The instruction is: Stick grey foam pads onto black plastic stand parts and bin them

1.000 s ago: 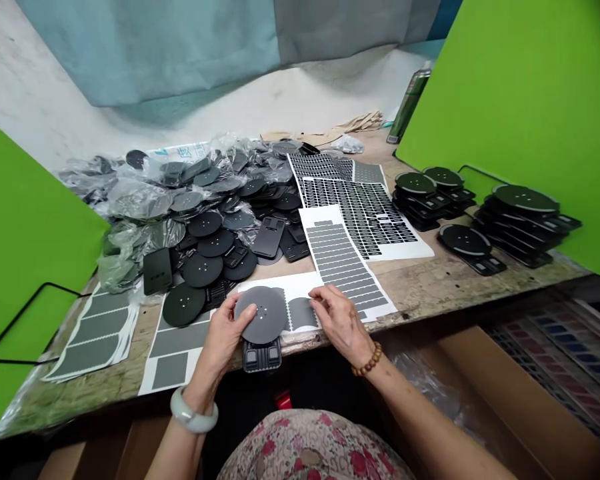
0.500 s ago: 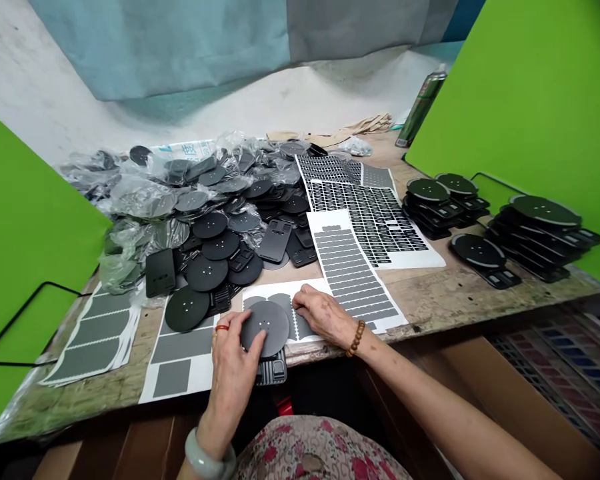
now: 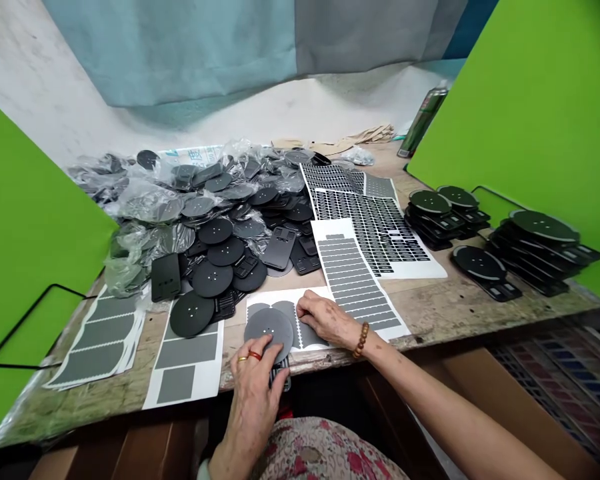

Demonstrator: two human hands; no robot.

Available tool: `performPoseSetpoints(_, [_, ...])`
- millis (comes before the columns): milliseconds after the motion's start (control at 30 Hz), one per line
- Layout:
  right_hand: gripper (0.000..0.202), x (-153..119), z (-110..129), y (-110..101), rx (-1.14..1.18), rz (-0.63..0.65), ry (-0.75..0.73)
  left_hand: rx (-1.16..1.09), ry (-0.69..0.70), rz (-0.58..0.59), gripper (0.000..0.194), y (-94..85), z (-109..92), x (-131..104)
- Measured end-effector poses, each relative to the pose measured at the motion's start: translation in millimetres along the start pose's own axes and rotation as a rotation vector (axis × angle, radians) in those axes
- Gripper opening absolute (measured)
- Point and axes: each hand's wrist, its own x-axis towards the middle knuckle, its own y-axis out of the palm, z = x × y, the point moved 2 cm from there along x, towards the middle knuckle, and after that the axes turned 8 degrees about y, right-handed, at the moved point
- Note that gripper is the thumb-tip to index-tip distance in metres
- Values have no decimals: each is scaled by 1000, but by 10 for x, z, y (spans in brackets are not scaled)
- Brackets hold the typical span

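A round dark grey disc part (image 3: pixel 267 325) lies at the table's front edge, over a white sheet with grey curved stickers (image 3: pixel 285 308); its rectangular end pokes past the edge. My left hand (image 3: pixel 256 383) grips this part by its lower side, with thumb and fingers closed round it, rings showing. On the right half of the sticker sheet rests my right hand (image 3: pixel 330 321), its thumb and fingers pinched together at a sticker's edge. Whether a sticker is between those fingertips is too small to tell.
Black disc parts (image 3: pixel 213 277), many in clear plastic, fill the left and middle. Sticker sheets (image 3: pixel 360 280) lie right of centre, others (image 3: pixel 100 340) at left. Stacked parts (image 3: pixel 540 247) and a spray can (image 3: pixel 423 120) are at right, between green panels (image 3: pixel 530 100).
My left hand has shifted down and right, from the disc's left side and face to its lower end. The camera view has tilted slightly. My right hand keeps nearly the same place on the sheet.
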Motion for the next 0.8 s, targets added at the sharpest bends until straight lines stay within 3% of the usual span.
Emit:
performPoseSetpoints(400, [13,-3,-16,5,7,4,7,-47,-12,-5,23,-97,54,103])
performPoseSetpoints(800, [12,-32,-12,-12,40,5,8,-12,19,26,20,-61,93,149])
